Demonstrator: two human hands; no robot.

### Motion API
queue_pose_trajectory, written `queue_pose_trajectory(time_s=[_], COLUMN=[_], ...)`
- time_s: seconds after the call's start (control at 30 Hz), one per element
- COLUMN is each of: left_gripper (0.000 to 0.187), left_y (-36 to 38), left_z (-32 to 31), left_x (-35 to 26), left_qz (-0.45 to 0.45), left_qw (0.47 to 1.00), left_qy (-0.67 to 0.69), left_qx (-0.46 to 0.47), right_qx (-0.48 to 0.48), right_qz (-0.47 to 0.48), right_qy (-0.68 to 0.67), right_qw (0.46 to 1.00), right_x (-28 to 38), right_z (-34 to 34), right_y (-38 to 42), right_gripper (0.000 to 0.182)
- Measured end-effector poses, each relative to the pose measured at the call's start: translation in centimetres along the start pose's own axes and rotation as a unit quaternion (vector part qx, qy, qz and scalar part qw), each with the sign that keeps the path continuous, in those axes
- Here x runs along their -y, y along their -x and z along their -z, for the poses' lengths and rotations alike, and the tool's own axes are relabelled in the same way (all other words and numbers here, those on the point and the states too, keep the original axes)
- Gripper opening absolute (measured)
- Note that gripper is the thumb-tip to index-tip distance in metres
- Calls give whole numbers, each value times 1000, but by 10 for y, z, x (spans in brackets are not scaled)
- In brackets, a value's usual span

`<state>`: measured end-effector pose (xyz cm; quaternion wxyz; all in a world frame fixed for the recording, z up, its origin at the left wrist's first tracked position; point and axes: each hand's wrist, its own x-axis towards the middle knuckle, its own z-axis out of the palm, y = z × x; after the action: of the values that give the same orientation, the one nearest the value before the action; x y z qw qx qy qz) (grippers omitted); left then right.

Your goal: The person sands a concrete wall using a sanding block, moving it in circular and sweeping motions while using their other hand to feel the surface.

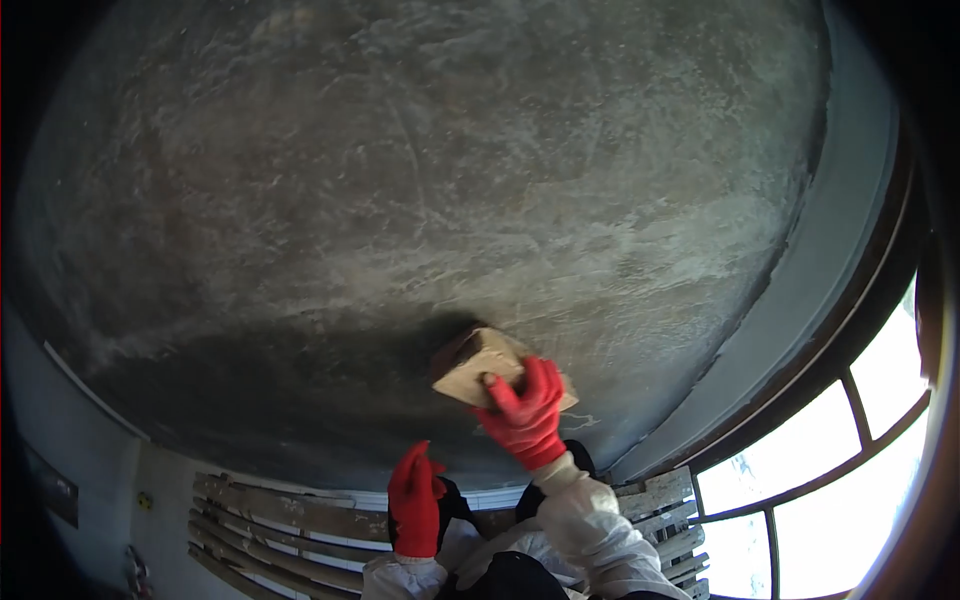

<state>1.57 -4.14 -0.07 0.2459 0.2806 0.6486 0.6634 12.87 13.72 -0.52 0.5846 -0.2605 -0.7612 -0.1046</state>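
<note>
My right hand, in a red glove, grips a tan block-like tool with a wooden look. The tool's far side lies against the rough grey plastered surface. My left hand, also in a red glove, hangs lower and to the left, near my knee. Its fingers point up and stand partly apart, with nothing visible between them. White sleeves cover both forearms.
Weathered wooden slats run below, on both sides of my legs. Bright window panes with dark frames stand at the right, beside a smooth grey border. A pale wall is at the lower left.
</note>
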Motion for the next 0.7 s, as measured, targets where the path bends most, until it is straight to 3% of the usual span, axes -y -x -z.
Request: queue_pose_trajectory(time_s=[0.07, 0.13, 0.17, 0.2, 0.23, 0.27, 0.37, 0.4, 0.47, 0.53, 0.6, 0.63, 0.7], left_gripper=[31, 31, 31, 31, 32, 32, 33, 31, 30, 33, 33, 33, 33], left_y=[4, 6, 7, 6, 4, 3, 4, 4, 7, 10, 16, 16, 18], left_z=[13, 32, 41, 50, 56, 59, 51, 47, 41, 34, 30, 30, 37], left_x=[8, 21, 29, 37, 44, 50, 68, 73, 85, 98, 100, 98, 87], left_qz=[21, 33, 34, 47, 61, 66, 48, 84, 124, 135, 127, 117, 112], left_qw=[1000, 998, 998, 996, 994, 993, 993, 990, 985, 985, 988, 990, 990], left_qy=[3, 25, 29, 35, 42, 46, 68, 77, 86, 85, 75, 62, 66], left_qx=[-7, -38, -42, -63, -83, -82, -87, -82, -81, -58, -50, -39, -47], right_qx=[-32, -144, -148, -201, -269, -321, -309, -303, -238, -171, -46, -49, 26], right_qz=[-65, -157, -193, -280, -408, -517, -560, -555, -448, -193, -106, -105, 63], right_qy=[8, 62, 163, 90, -68, -220, -225, -229, -68, 118, 10, 7, 36], right_qw=[997, 975, 956, 934, 870, 763, 735, 740, 859, 959, 993, 993, 997], right_x=[-19, -67, -111, -151, -152, -143, -142, -137, -106, -58, -2, 0, -4], right_z=[16, 33, 41, 53, 77, 105, 122, 111, 64, 16, 1, 2, 3], right_y=[2, 0, 12, 14, -14, -39, -52, -54, -37, -12, -11, -10, -13], right_gripper=[92, 107, 116, 109, 105, 101, 100, 100, 105, 107, 108, 108, 107])
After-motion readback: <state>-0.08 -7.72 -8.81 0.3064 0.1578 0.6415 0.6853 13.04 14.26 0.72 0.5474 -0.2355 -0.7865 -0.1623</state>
